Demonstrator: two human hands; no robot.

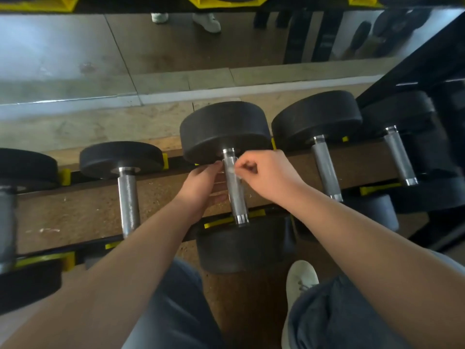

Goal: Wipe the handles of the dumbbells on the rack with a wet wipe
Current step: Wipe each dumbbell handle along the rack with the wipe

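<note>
- 2 bare forearms [141, 260] reach away from the camera over knees in grey trousers [176, 311]; a white shoe [300, 278] stands on the floor below the right wrist
- The right hand [266, 175] sits just right of the knurled steel handle [235, 192] of the middle dumbbell [224, 127]; its fingers are curled in, and thumb and forefinger pinch a small pale scrap, the wet wipe [237, 174], against the upper part of the handle
- The wipe is thin and mostly hidden by those fingertips; only a whitish edge shows, touching the metal
- The left hand [201, 182] lies just left of the same handle, with the thumb near the top collar and the fingers reaching the bar's left side; I cannot tell whether they curl round it
- From between the 2 hands the handle runs down toward the camera, and its near end sits at a yellow cradle [219, 222] of the black rack [78, 176]
- Left of the left hand, well apart, a smaller dumbbell [120, 157] lies parallel on the rack
- Right of the right hand lie a near-right dumbbell [317, 117] and, beyond it, a far-right dumbbell [397, 109], both with grey handles
- Beyond both hands a mirror [75, 46] stands at floor level, reflecting 2 pale shoes
</note>
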